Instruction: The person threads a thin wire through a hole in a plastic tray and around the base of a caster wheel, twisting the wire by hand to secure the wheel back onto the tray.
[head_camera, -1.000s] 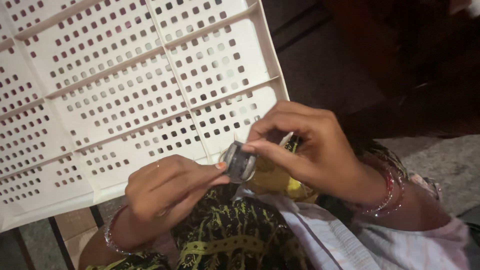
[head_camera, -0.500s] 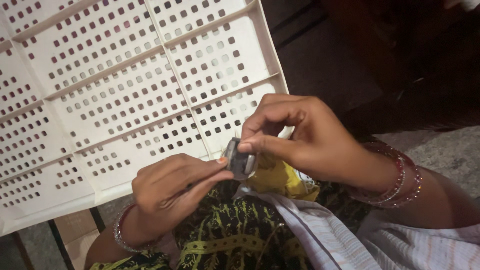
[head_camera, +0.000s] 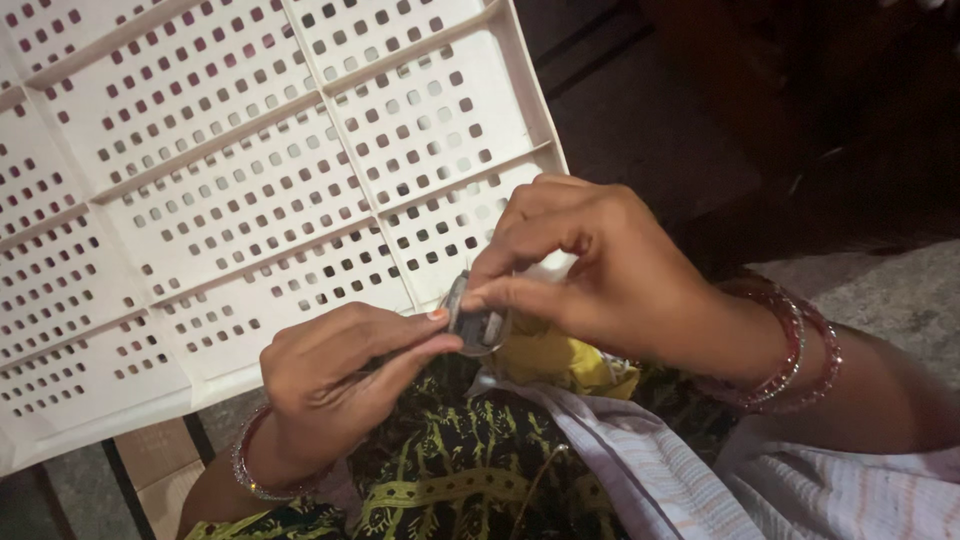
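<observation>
A white perforated plastic tray (head_camera: 230, 170) with raised dividing ribs fills the far left in front of me. To its right the far side falls into deep shadow over a dark floor (head_camera: 640, 120). A grey speckled floor (head_camera: 890, 290) shows at the right, and a brown cardboard box (head_camera: 150, 465) sits near left. The light is dim and warm.

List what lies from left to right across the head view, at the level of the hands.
Left wrist bangle → left hand → small dark round part pinched between both hands → right hand → right wrist bangles.
</observation>
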